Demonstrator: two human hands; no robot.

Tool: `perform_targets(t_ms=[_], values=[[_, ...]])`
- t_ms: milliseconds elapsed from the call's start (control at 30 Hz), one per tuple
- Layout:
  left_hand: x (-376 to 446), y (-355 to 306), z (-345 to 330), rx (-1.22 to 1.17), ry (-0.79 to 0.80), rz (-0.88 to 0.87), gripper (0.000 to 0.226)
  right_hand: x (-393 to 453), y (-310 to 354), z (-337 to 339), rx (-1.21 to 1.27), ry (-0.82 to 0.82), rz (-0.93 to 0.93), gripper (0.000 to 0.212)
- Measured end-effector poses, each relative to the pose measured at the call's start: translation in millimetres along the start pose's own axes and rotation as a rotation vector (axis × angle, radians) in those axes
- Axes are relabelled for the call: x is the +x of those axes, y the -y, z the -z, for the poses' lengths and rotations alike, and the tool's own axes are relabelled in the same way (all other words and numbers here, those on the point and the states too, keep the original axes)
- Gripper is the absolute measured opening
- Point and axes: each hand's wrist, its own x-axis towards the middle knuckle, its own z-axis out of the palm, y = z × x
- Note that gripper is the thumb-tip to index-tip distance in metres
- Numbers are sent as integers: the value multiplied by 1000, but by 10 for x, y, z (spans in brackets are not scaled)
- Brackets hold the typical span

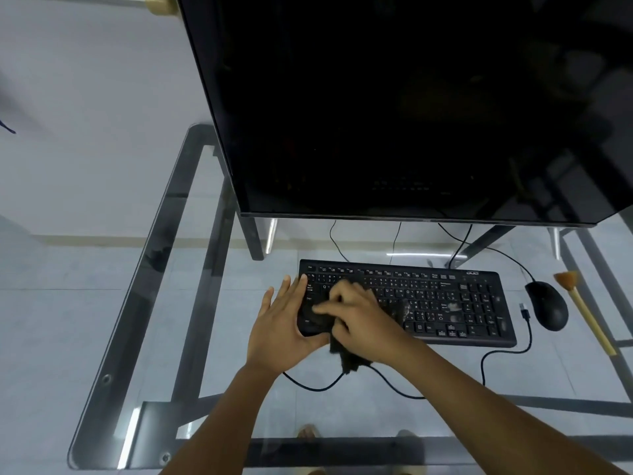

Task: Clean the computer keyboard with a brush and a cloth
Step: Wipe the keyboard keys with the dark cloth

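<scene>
Open glass desk (113, 320) left of keyboard (445, 303), wide room there. Monitor (411, 114) looms over keyboard's far edge, blocks reach from behind. Mouse (547, 306) just right of keyboard, brush (582, 313) beside it, narrow gaps between. Cable (376, 378) loops across near strip in front of keyboard. Both hands (284, 323) (359, 313) and cloth (346, 354) crowd keyboard's left end; right end clear.

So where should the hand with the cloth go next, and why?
Probably a short wipe toward the mouse side. The right hand presses the dark cloth on the keyboard at its left end, which the left hand steadies. Pale smudges show on keys further right, not yet covered by the cloth. The brush lies unused past the mouse.
</scene>
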Motion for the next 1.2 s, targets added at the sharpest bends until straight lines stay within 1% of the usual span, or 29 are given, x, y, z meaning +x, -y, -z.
perform_targets(t_ms=[33,67,133,167,267,300,367,400,433,500,533,567,600,633,667,733,767,800,867,900,933,1000,1033,1067,1133,1167,1200], values=[[5,3,0,-1,-2,3,108,-24,-20,-18,-6,25,31,42],[9,3,1,-5,6,8,110,-24,-45,1,4,-16,-24,42],[5,-15,4,-14,17,9,113,-31,-95,-1,21,-181,-181,43],[6,-13,3,-15,11,3,112,-41,-66,-30,31,-187,-176,43],[6,14,-2,-12,0,-6,107,-115,90,-110,11,3,70,42],[11,12,0,-9,5,-6,107,-96,57,-85,26,-11,37,41],[14,-10,1,-11,20,-8,111,-51,-54,-44,56,-195,-172,41],[14,-7,-6,-13,16,-9,111,-49,-62,-42,63,-225,-214,41],[12,2,-9,-9,8,-12,110,-60,-12,-56,65,-178,-162,41],[11,29,-19,10,-4,-24,108,-123,92,-89,29,-5,61,40],[13,37,-22,13,-3,-28,108,-123,76,-74,18,26,85,39],[12,35,-22,11,5,-25,109,-97,27,-41,39,-19,11,39],[10,21,-17,5,12,-20,111,-77,-31,-18,56,-115,-92,38],[9,10,-15,-1,13,-18,112,-68,-70,-14,61,-178,-160,38],[10,4,-13,-5,7,-18,112,-64,-47,-18,73,-167,-156,38],[7,23,-14,-3,-4,-25,109,-89,75,-50,74,-2,25,36],[10,34,-16,-3,-6,-28,108,-80,82,-56,68,52,88,35],[12,34,-14,-2,1,-25,108,-37,41,-36,74,40,49,35],[10,17,-18,4,20,-16,111,42,-93,-10,123,-176,-172,37],[9,17,-20,5,19,-16,112,67,-114,-25,114,-231,-233,39],[6,18,-24,6,11,-20,110,73,-63,-36,106,-209,-205,40],[3,46,-24,23,-12,-36,103,38,72,-76,80,-49,0,41],[1,47,-28,25,-14,-36,103,50,60,-61,60,-26,37,41],[1,43,-23,26,-6,-31,107,115,-7,-26,49,-77,-34,41],[-7,27,-31,41,11,-23,113,224,-138,39,38,-294,-304,42],[-8,22,-37,50,5,-26,113,256,-124,42,13,-305,-362,44],[-9,22,-35,54,-4,-33,109,287,-55,22,-18,-257,-304,46]])
